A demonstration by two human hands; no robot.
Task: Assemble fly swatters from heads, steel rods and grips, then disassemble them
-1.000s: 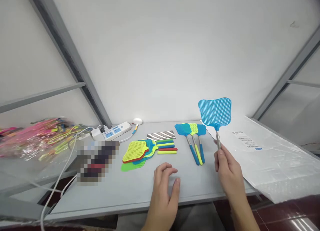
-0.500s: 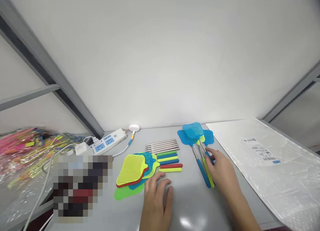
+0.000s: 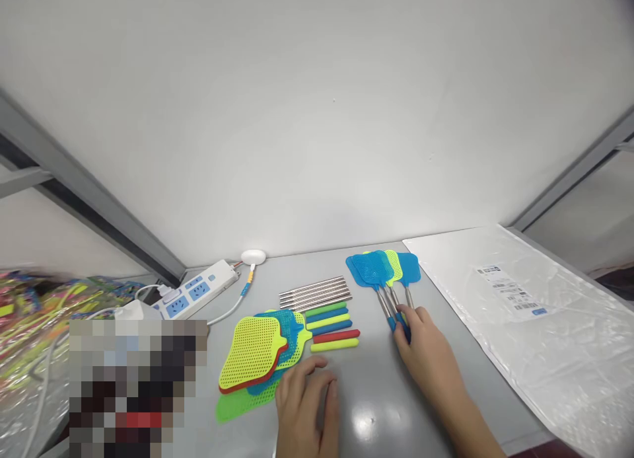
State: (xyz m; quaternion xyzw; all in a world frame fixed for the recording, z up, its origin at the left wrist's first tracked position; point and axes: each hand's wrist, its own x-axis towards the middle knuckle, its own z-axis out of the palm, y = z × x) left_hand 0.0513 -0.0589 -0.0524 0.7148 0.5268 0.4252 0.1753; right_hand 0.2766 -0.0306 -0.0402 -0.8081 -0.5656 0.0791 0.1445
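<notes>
Several fly swatters with blue and yellow-green heads [image 3: 374, 268] lie fanned together, joined to metal rods and coloured grips. Over their grips is my right hand [image 3: 428, 352], its thumb and fingers closed round a blue fly swatter grip [image 3: 392, 323]; the palm hides the lower grips. My left hand [image 3: 304, 402] rests on the table with bent fingers apart, holding nothing. Just beyond it is a pile of loose swatter heads, a yellow one [image 3: 252, 349] on top. Loose coloured grips [image 3: 334, 345] lie in a row, with metal rods [image 3: 317, 291] behind them.
A white plastic package [image 3: 475, 293] with a label covers the table's right side. On the left are a power strip [image 3: 198, 289], a white device [image 3: 253, 257] with a cable, and clear bags of colourful items [image 3: 30, 352]. A pixelated patch hides part of the left.
My right hand has shifted the blue swatter leftward, its head now over the left blue head. A yellow-green head shows more beside it. My left hand stays put; the camera view has shifted slightly.
</notes>
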